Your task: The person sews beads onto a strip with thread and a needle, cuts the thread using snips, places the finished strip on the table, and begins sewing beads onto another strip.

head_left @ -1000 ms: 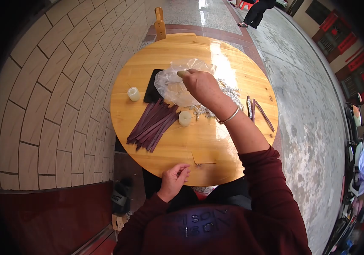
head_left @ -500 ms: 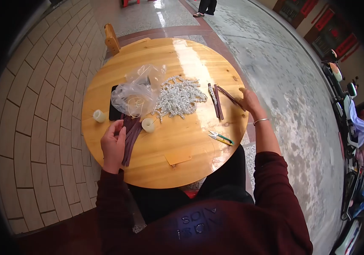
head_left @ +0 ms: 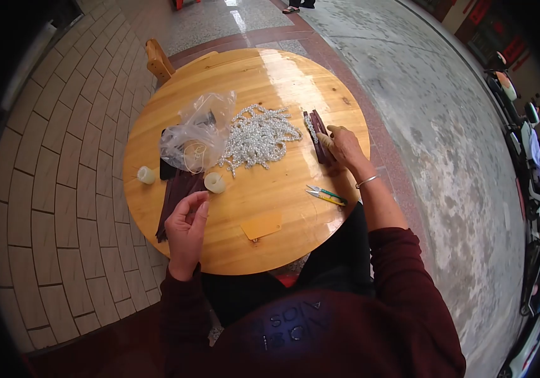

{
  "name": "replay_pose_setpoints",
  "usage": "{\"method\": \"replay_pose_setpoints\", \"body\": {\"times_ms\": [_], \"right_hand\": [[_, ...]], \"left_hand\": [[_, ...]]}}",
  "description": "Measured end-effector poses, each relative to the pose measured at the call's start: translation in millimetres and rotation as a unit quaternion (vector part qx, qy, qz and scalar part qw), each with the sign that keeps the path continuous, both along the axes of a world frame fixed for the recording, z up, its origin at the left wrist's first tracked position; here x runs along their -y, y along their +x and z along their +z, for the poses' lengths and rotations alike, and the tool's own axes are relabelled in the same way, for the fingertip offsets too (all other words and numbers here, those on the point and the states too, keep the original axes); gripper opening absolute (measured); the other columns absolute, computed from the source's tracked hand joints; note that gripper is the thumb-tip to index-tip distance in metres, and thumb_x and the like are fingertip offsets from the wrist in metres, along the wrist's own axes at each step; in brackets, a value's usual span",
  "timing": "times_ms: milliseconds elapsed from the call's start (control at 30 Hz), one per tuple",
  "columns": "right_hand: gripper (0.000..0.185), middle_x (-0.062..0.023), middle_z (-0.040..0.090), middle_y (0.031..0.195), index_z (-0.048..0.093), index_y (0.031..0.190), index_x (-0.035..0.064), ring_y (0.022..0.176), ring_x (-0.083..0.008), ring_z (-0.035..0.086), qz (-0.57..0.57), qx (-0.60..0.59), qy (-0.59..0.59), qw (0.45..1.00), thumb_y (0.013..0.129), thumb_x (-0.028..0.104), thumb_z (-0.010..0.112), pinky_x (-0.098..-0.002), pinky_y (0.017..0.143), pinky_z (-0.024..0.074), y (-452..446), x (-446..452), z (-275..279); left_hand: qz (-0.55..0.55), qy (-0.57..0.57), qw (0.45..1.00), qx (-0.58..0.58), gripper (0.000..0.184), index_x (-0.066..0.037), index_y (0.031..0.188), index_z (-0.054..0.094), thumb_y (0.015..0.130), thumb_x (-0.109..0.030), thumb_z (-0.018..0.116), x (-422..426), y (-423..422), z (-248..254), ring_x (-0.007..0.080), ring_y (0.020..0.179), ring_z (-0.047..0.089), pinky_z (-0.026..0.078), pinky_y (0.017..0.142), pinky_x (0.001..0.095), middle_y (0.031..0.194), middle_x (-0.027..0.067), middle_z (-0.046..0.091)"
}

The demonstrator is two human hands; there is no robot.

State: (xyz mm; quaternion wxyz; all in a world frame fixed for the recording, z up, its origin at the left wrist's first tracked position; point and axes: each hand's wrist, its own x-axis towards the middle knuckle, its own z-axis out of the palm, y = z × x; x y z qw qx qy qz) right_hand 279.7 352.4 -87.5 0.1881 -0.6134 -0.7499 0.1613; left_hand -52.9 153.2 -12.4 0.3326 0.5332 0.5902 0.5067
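My right hand [head_left: 342, 146] is at the table's right side, its fingers on a few dark strips [head_left: 320, 129] lying side by side; one strip has silver beads along it. My left hand [head_left: 188, 228] hovers near the front left with thumb and fingertips close together; whether something thin is between them is too small to tell. Beside it lies a bundle of dark purple strips [head_left: 172, 205]. Just above it stands a pale spool [head_left: 214, 183]. A heap of silver bead strings [head_left: 258, 138] covers the middle, next to a clear plastic bag [head_left: 197, 135].
On the round wooden table [head_left: 264, 252] are green-and-yellow snips [head_left: 326, 196] near the right front edge, a second pale spool [head_left: 146, 175] at the left, and a yellow card [head_left: 262, 226] at the front. A wooden chair [head_left: 158, 60] stands behind. Someone's feet [head_left: 291, 9] show at the top.
My right hand has come from over the bag to the strips at the right, which now lie together. My left hand went to the strip bundle, then slightly right. The view has shifted.
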Motion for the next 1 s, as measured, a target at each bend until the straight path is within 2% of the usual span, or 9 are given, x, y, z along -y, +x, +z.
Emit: {"method": "replay_pose_setpoints", "body": {"times_ms": [100,300,367,533,600,700,800,900,1000], "right_hand": [[0.049,-0.0256,0.054,0.099,0.053,0.108,-0.0029,0.091,-0.0412,0.055,0.025,0.021,0.003,0.999,0.077,0.031,0.068,-0.0425,0.079,0.0454,-14.8,11.9,1.5],[0.035,-0.0252,0.055,0.095,0.056,0.094,-0.0033,0.091,-0.0400,0.056,0.049,-0.008,0.032,0.998,0.073,0.018,0.072,-0.0411,0.081,0.0466,-28.7,-14.4,-13.3],[0.033,-0.0229,0.056,0.092,0.057,0.091,-0.0018,0.090,-0.0385,0.057,0.055,0.013,0.051,0.997,0.076,0.025,0.069,-0.0418,0.079,0.0471,-30.5,-16.0,-10.3],[0.046,-0.0224,0.059,0.101,0.059,0.111,0.0002,0.091,-0.0374,0.059,0.033,0.029,0.094,0.995,0.079,0.032,0.066,-0.0417,0.077,0.0488,-14.1,5.4,-1.7],[0.044,-0.0216,0.060,0.099,0.060,0.109,-0.0005,0.089,-0.0364,0.060,0.047,0.030,0.081,0.995,0.077,0.028,0.069,-0.0408,0.076,0.0492,-3.7,24.1,0.8],[0.037,-0.0186,0.061,0.095,0.062,0.107,0.0016,0.082,-0.0313,0.062,0.064,0.000,0.044,0.997,0.076,0.021,0.070,-0.0389,0.072,0.0492,9.6,59.9,7.4],[0.034,-0.0173,0.061,0.094,0.062,0.106,0.0024,0.082,-0.0315,0.061,0.104,0.012,0.007,0.995,0.076,0.016,0.070,-0.0380,0.073,0.0487,11.3,102.9,23.5],[0.031,-0.0163,0.060,0.094,0.063,0.104,0.0020,0.082,-0.0319,0.061,0.132,-0.031,-0.066,0.989,0.075,0.011,0.069,-0.0377,0.075,0.0479,10.5,124.4,21.9],[0.028,-0.0160,0.060,0.093,0.064,0.101,0.0015,0.082,-0.0318,0.060,0.117,-0.054,-0.033,0.991,0.075,0.008,0.068,-0.0363,0.075,0.0477,12.7,123.3,9.5]], "left_hand": [[-0.028,0.058,0.998,0.021,0.017,0.004,0.102,0.061,0.086,-0.003,0.059,21.1,23.6,38.9,0.0107,0.080,0.061,0.049,0.069,0.0226,0.097,0.0098,0.064],[-0.156,0.283,0.945,-0.038,0.014,0.005,0.089,0.064,0.076,0.006,0.062,58.8,65.2,109.7,0.0221,0.071,0.066,0.053,0.061,0.0265,0.081,0.0158,0.066],[-0.188,0.353,0.917,0.006,0.012,0.003,0.082,0.066,0.070,0.003,0.066,66.6,77.9,124.1,0.0225,0.065,0.066,0.053,0.054,0.0275,0.079,0.0146,0.066],[-0.331,0.372,0.865,-0.066,0.012,-0.004,0.097,0.060,0.086,-0.003,0.056,91.1,74.3,152.1,0.0275,0.073,0.064,0.058,0.060,0.0335,0.090,0.0165,0.063],[-0.205,0.426,0.879,-0.065,0.008,-0.012,0.093,0.061,0.087,-0.013,0.057,93.8,98.9,140.1,0.0212,0.071,0.064,0.053,0.054,0.0275,0.088,0.0093,0.064],[-0.240,0.437,0.858,-0.123,0.014,-0.019,0.102,0.062,0.090,-0.023,0.054,84.5,65.5,143.1,0.0167,0.072,0.064,0.054,0.054,0.0244,0.090,0.0047,0.064],[-0.179,0.343,0.918,-0.082,0.025,-0.004,0.114,0.052,0.090,-0.008,0.051,79.1,52.3,128.4,0.0221,0.074,0.063,0.054,0.059,0.0300,0.092,0.0150,0.063],[0.019,0.265,0.964,0.019,0.023,0.003,0.106,0.060,0.083,-0.001,0.060,70.3,40.8,95.4,0.0175,0.073,0.064,0.053,0.066,0.0265,0.086,0.0118,0.066],[0.054,0.157,0.986,0.027,0.019,0.003,0.106,0.060,0.090,-0.006,0.056,67.5,11.5,65.4,0.0127,0.078,0.062,0.050,0.068,0.0228,0.090,0.0084,0.065]]}}
